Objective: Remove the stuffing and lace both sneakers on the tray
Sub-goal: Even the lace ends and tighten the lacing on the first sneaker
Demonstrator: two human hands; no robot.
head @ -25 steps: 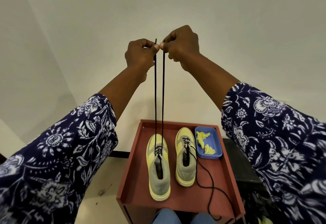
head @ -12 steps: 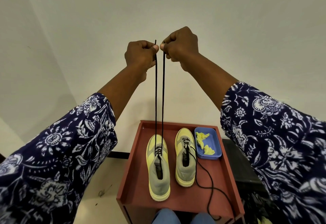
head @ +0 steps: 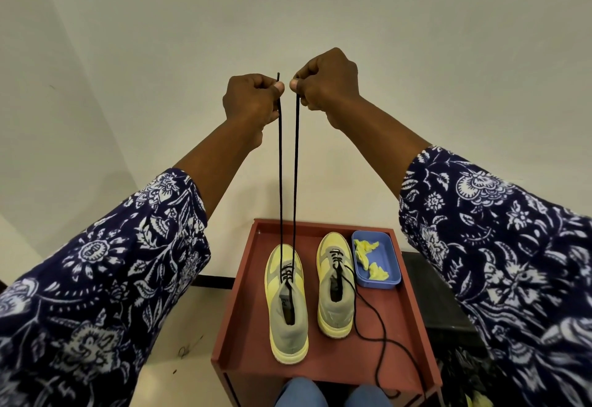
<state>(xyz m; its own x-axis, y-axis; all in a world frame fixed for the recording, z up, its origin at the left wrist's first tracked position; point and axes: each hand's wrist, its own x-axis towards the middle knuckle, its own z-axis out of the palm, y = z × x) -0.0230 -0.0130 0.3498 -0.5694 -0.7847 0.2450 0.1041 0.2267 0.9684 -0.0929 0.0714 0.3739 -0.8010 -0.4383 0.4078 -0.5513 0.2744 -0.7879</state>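
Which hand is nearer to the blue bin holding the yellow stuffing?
Right, narrowly. The right hand is raised high above the tray, pinching one lace end, on the same side as the blue bin. The left hand is at similar height, farther across.

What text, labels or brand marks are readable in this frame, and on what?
None legible.
Tongue label inside the left sneaker: dark print, too small and blurred to read.
Right sneaker, blue bin, red tray: no visible text.
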